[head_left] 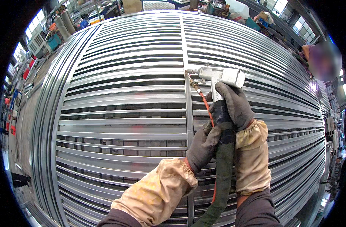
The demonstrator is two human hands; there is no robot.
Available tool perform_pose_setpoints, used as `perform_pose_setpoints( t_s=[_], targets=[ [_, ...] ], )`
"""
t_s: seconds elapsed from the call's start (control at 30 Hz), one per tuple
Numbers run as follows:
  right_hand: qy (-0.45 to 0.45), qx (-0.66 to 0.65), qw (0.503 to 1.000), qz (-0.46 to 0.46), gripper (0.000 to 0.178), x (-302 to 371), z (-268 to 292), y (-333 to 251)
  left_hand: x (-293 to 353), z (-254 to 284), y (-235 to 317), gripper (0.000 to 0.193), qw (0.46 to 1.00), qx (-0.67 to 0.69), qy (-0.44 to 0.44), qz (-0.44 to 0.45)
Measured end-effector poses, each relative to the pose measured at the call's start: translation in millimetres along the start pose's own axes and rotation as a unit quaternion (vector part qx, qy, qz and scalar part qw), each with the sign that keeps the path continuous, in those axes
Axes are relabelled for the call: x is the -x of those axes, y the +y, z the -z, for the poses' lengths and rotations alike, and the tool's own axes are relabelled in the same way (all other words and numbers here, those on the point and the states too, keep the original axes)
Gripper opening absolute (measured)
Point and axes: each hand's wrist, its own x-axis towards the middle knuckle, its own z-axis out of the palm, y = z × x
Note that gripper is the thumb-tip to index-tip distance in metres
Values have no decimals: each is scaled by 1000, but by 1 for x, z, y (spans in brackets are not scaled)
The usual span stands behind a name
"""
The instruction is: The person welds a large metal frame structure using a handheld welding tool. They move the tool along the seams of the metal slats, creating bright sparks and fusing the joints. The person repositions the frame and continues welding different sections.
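My right hand (236, 106), in a grey work glove, wraps round the grip of a pale grey, pistol-shaped welding gun (223, 74). The gun's nozzle points left, its tip at the upright middle bar (188, 102) of a large silver metal slatted panel (123, 98). My gloved left hand (204, 146) closes round the lower end of the handle, where the dark sheathed cable (223, 170) comes out. A thin red feed line (204, 99) runs along the gun to a brass-coloured fitting near the nozzle. Some fingertips are hidden behind the handle.
Slats fill most of the view, with dark gaps between them. At the upper right stands another person (324, 60), blurred, beside the panel's edge. Gas cylinders (65, 23) stand at the far left. Boxes and clutter line the back; the cable hangs down between my forearms.
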Motion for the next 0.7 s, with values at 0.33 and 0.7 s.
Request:
perform_pose_setpoints(
  t_s=[0.33, 0.7],
  targets=[
    [-10, -13, 999, -28, 37, 1, 0, -1, 3, -3, 8, 32, 1000, -5, 17, 7],
    [0, 23, 1000, -2, 37, -4, 10, 9, -2, -1, -3, 32, 997, 67, -5, 30]
  ],
)
